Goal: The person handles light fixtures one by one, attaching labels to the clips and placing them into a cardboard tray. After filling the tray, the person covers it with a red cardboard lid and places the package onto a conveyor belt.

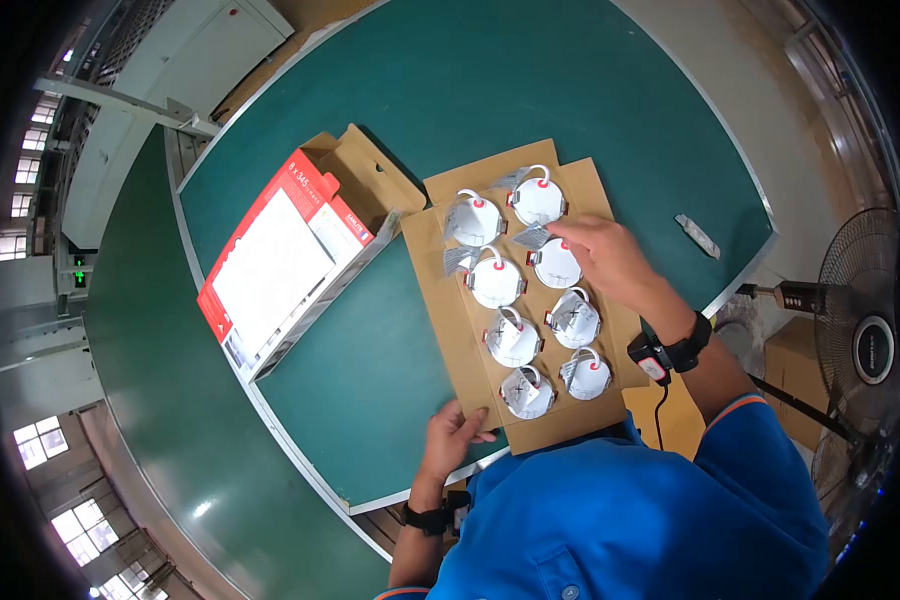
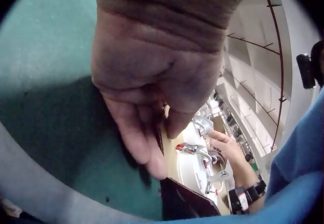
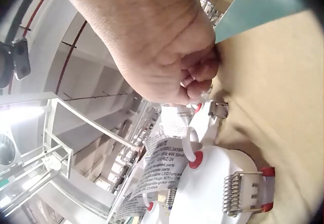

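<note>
Several white downlights sit in two rows on a cardboard insert (image 1: 435, 300); they have spring clips, looped white cables and printed paper labels. My right hand (image 1: 615, 262) is over the right row, fingers curled, pinching the white cable of one downlight (image 1: 560, 265) close to its label (image 1: 533, 237). In the right wrist view that cable rises into the fingertips (image 3: 197, 89), behind a nearer downlight (image 3: 212, 183). My left hand (image 1: 452, 440) grips the insert's near left edge, thumb on top and fingers at its outer side, as the left wrist view shows.
A red and white carton (image 1: 290, 240) lies to the left on the green table (image 1: 450, 80), its brown flap open. A small white packet (image 1: 698, 236) lies at the right. Beyond the table's right edge stands a fan (image 1: 873, 350).
</note>
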A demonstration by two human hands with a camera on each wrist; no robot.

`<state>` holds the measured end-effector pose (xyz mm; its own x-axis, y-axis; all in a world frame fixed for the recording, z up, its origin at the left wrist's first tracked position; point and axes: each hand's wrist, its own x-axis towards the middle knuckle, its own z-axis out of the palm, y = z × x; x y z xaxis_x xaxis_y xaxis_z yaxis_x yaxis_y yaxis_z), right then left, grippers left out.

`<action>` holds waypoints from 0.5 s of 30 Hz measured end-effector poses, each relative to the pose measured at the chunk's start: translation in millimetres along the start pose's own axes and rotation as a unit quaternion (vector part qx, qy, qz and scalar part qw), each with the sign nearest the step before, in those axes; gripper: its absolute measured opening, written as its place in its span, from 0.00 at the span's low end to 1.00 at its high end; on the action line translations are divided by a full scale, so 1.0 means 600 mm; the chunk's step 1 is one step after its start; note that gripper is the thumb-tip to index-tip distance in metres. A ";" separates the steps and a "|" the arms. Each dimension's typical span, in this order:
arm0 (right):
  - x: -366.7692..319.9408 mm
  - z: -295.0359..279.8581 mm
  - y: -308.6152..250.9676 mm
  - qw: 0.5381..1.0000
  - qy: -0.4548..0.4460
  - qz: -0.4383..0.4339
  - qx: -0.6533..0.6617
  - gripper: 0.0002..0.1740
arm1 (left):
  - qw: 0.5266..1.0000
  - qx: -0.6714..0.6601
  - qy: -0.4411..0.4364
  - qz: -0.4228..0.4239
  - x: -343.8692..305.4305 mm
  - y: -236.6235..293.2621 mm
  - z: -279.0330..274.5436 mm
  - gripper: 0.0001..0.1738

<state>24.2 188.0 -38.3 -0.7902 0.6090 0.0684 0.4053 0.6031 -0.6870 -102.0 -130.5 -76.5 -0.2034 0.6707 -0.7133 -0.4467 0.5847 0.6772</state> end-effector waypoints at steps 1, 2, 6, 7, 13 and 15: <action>0.001 0.000 0.000 1.000 -0.002 -0.002 -0.003 0.16 | 1.000 0.002 -0.001 0.001 0.000 0.000 0.000 0.14; 0.003 -0.001 -0.003 1.000 -0.003 0.000 0.000 0.16 | 1.000 0.006 0.001 0.003 0.001 0.001 0.001 0.15; 0.007 0.001 -0.009 1.000 -0.003 0.001 0.004 0.16 | 1.000 0.010 0.003 0.004 -0.002 0.006 0.002 0.15; 0.007 0.002 -0.008 1.000 -0.001 -0.001 0.002 0.16 | 1.000 0.009 0.002 0.003 -0.003 0.008 0.003 0.15; 0.006 -0.028 -0.028 0.997 0.024 0.071 0.005 0.17 | 1.000 -0.001 -0.001 0.011 -0.004 0.008 0.005 0.15; 0.004 -0.027 -0.018 0.988 0.143 0.063 -0.013 0.18 | 1.000 0.009 -0.005 0.018 -0.004 0.010 0.005 0.16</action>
<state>25.3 191.6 -19.3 -0.5723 0.7985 0.1870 0.5070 0.5237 -0.6846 -101.7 -127.1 -70.0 -0.2107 0.6962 -0.6863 -0.4237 0.5676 0.7059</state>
